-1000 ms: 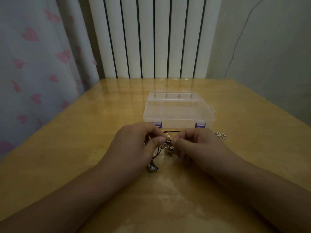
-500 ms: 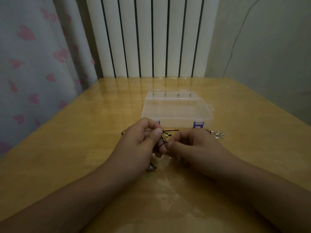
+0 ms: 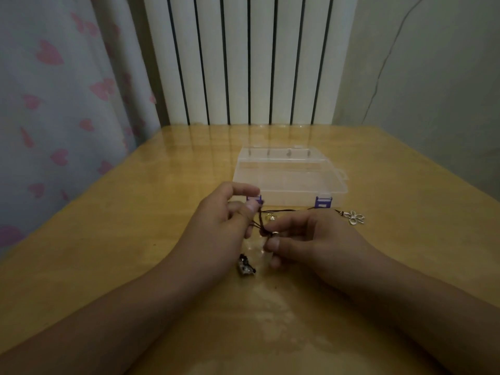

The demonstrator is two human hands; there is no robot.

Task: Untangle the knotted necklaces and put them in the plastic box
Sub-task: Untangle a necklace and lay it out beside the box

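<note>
The knotted cords are pinched between thumb and finger of the left hand and the right hand, near the closed box, and drawn apart, presumably so the knot is loosened. A flower pendant lies to the right.

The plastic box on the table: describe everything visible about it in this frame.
The plastic box is clear, flat and rectangular, with its lid shut. Two purple latches sit on its near edge, one in full view, the other partly behind the left hand. A small tab juts from its right side. It lies flat on the wooden table, beyond both hands. A dark cord runs just in front; contact is unclear.
</note>
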